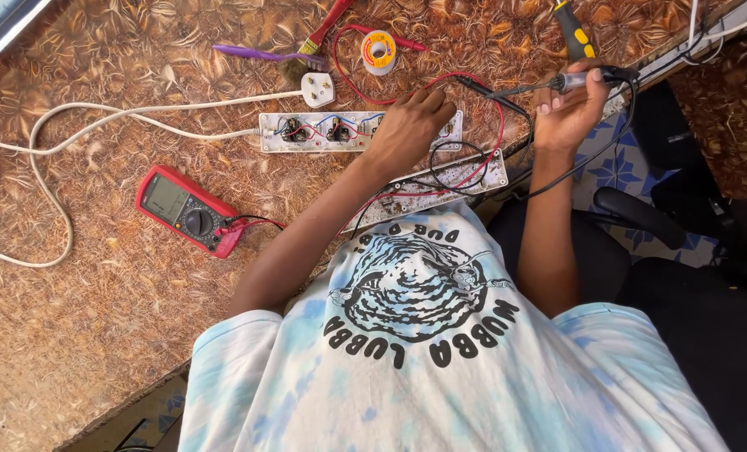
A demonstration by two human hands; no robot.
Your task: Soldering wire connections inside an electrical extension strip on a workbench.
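Opened power strip [323,131], wiring exposed, lies mid-table under my flat, empty left hand [407,125], while my right hand [567,107] grips a soldering iron [557,82] at the right; cover plate [440,188] still off, multimeter [188,210] idle at left.

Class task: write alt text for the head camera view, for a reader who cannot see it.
A person's left hand rests on an opened white power strip while the right hand holds a soldering iron. A red multimeter and solder spool lie nearby.
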